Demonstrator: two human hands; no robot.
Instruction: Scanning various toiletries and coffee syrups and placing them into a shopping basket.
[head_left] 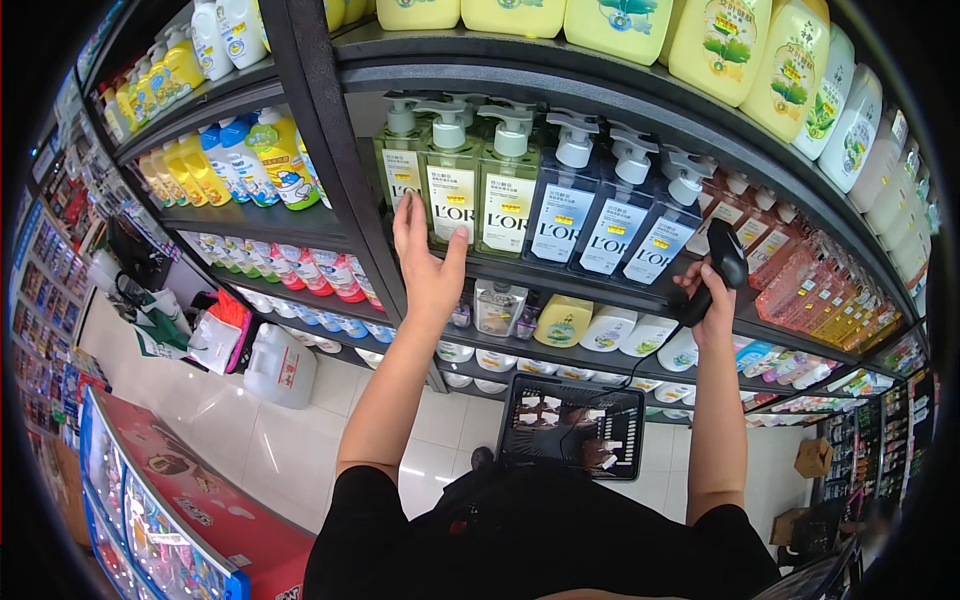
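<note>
My left hand [430,262] reaches up to the green pump bottles at the left end of the shelf, its fingers apart. The fingertips lie at the front of the leftmost green pump bottle [400,160], and the thumb is by the label of the green pump bottle [452,182] beside it. Whether they press on the bottles, I cannot tell. In my right hand [712,312] is a black handheld barcode scanner [728,255], its head raised in front of pinkish pump bottles [770,245]. Between my hands stand several dark blue pump bottles [606,225] with pale labels.
Large yellow bottles [720,45] line the shelf above. A lower shelf holds a yellow bottle [563,322] and white ones. On the floor before me stands a black basket [628,410] with items inside. To the left are a white jerrycan [280,365] and a red-sided display case [200,490].
</note>
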